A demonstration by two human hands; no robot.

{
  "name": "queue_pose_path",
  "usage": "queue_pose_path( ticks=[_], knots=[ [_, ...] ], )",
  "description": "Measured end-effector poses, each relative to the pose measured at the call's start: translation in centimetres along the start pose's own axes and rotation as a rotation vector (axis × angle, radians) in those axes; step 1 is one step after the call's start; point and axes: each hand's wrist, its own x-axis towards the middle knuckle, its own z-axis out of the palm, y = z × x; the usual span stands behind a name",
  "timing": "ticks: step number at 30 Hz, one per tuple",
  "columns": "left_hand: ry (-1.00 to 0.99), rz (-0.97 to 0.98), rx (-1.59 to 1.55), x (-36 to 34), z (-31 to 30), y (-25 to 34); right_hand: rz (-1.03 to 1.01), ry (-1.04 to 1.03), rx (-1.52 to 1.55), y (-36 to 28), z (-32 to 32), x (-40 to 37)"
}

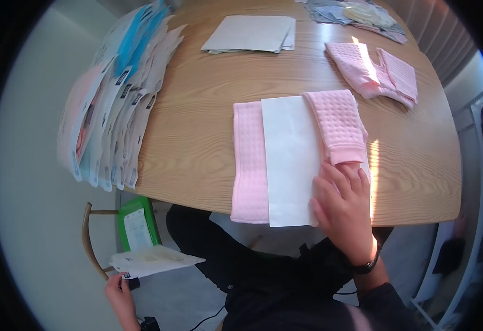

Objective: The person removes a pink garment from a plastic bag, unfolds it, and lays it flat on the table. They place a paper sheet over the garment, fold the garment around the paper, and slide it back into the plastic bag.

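My left hand (121,298), low at the left beside the table, pinches the corner of a pale, translucent plastic packaging bag (156,260). In front of me a pink quilted garment (249,165) lies folded around a white sheet of paper or card (291,165). One pink sleeve or leg with a ribbed cuff (346,153) is folded down over the sheet's right side. Just below that cuff, my right hand (340,201) rests on the garment with its fingers spread; its fingertips touch the cloth near the cuff.
A stack of plastic packaging bags (114,110) leans over the table's left edge. White sheets (247,34) lie at the back. Another pink garment (374,74) and a pile of folded clothes (360,19) are at the right. A green box (150,220) stands below the table.
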Motion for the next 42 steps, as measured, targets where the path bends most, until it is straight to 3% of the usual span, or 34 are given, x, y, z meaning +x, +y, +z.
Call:
queue_pose_path(
  ticks=[2,4,5,7,8,10,14,16,17,19,22,24,26,28,30,32,33,35,36,37,39,41,42],
  knots=[
    [-0.01,0.077,0.146,-0.1,0.4,2.0,0.018,0.016,0.014,1.0,-0.9,-0.8],
    [0.33,0.347,0.325,0.0,0.9,4.1,0.217,0.163,0.168,1.7,-1.9,-1.1],
    [0.327,0.365,0.322,-0.2,0.6,6.2,0.231,0.171,0.161,2.1,-2.1,-1.1],
    [0.527,0.672,0.404,-0.4,-0.6,9.8,0.179,0.114,-0.021,2.7,-2.0,-0.9],
    [0.536,0.685,0.403,-0.2,-0.7,9.6,0.21,0.002,0.013,3.3,-1.3,-1.5],
    [0.405,0.547,0.209,0.0,-1.2,9.3,0.225,0.022,0.008,3.6,-1.3,-2.3],
    [0.487,0.488,0.204,1.5,-4.0,10.8,0.284,0.056,-0.042,4.1,-2.0,-4.4],
    [0.731,0.433,0.128,2.2,-6.6,11.5,0.316,0.079,-0.066,3.7,-2.9,-5.4],
    [0.731,0.439,0.125,2.3,-7.5,12.5,0.321,0.083,-0.069,3.7,-3.3,-6.0],
    [1.015,0.483,0.021,2.9,-9.2,15.4,0.369,0.091,-0.079,3.8,-3.7,-7.2],
    [1.073,0.325,-0.168,3.0,-9.8,22.4,0.412,0.146,-0.131,3.4,-3.7,-8.7],
    [1.215,0.394,0.04,4.6,-11.0,24.6,0.444,0.185,-0.128,3.2,-3.3,-9.6],
    [1.384,0.651,0.166,6.4,-11.2,26.9,0.457,0.268,-0.085,3.1,-2.9,-10.2],
    [1.251,0.9,0.191,7.0,-9.3,29.6,0.491,0.31,0.014,2.4,-3.1,-10.6],
    [1.083,1.313,0.172,7.0,-4.7,34.0,0.536,0.35,0.11,2.1,-3.3,-11.2],
    [0.798,1.481,0.069,7.0,0.5,36.1,0.681,0.414,0.384,1.9,-3.3,-11.8],
    [0.63,1.424,0.009,6.8,3.6,36.4,0.687,0.418,0.376,1.9,-3.2,-12.1],
    [0.35,1.461,-0.109,7.1,9.3,36.7,0.799,0.359,0.652,1.8,-3.1,-13.0],
    [0.309,1.46,-0.125,6.6,11.7,36.6,0.885,0.3,0.835,2.4,-2.2,-14.3],
    [0.267,1.459,-0.145,6.1,13.3,36.4,0.895,0.302,0.821,2.4,-1.7,-14.7],
    [0.205,1.418,-0.19,5.3,13.9,35.3,0.898,0.455,1.472,2.6,-1.0,-15.1],
    [0.144,1.371,-0.224,4.5,14.0,33.6,0.899,0.311,1.516,3.3,-0.2,-15.2],
    [0.045,1.168,-0.23,4.1,13.8,32.2,0.869,0.278,1.544,3.5,0.1,-14.7]
  ],
)
